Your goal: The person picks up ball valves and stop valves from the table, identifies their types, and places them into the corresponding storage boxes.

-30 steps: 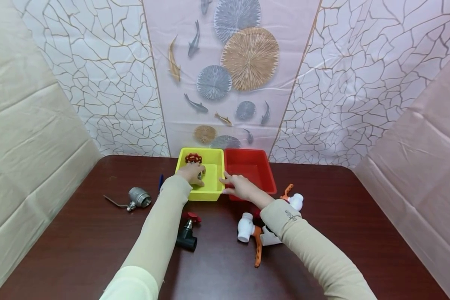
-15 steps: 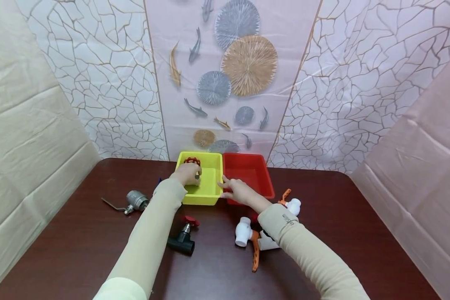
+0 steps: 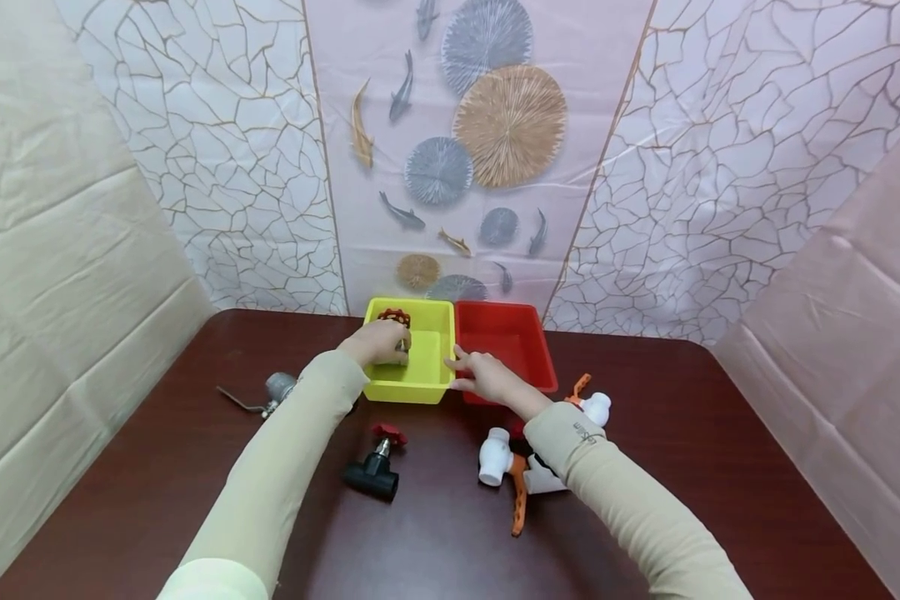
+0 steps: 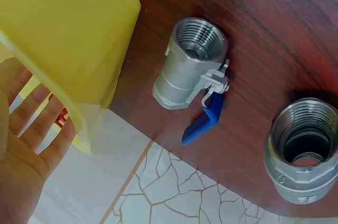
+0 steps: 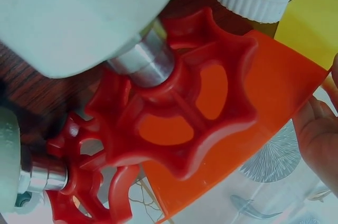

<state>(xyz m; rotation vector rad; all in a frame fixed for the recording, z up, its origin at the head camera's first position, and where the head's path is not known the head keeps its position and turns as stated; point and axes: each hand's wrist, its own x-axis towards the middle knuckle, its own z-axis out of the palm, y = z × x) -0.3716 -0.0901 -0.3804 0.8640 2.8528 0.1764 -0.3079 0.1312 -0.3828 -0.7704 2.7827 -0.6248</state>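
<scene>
My left hand (image 3: pixel 377 340) reaches over the near-left wall of the yellow bin (image 3: pixel 438 390). Its fingers and thumb close around the greyish metal body of a valve, whose red handwheel (image 3: pixel 396 316) shows just behind. In the left wrist view the fingertips of that hand (image 4: pixel 26 145) are hidden by the bin wall. My right hand (image 3: pixel 487 377) has its fingers extended, touching the rims where the yellow bin and the red bin (image 3: pixel 546 379) meet. At the edge of the right wrist view, the right hand (image 5: pixel 319 134) is partly cut off.
A blue-handled steel ball valve (image 4: pixel 187 65) and a larger steel valve (image 4: pixel 303 152) lie left of the bins. In front are a black valve (image 3: pixel 375 475) with a red handle and a white ball valve (image 3: pixel 495 457) with an orange handle. Red-handwheel valves (image 5: pixel 179 97) lie under the right forearm.
The left hand has shifted slightly left in the yellow bin, and its forearm has swung left, uncovering the black valve and covering part of the steel valve. The right hand stays at the rims.
</scene>
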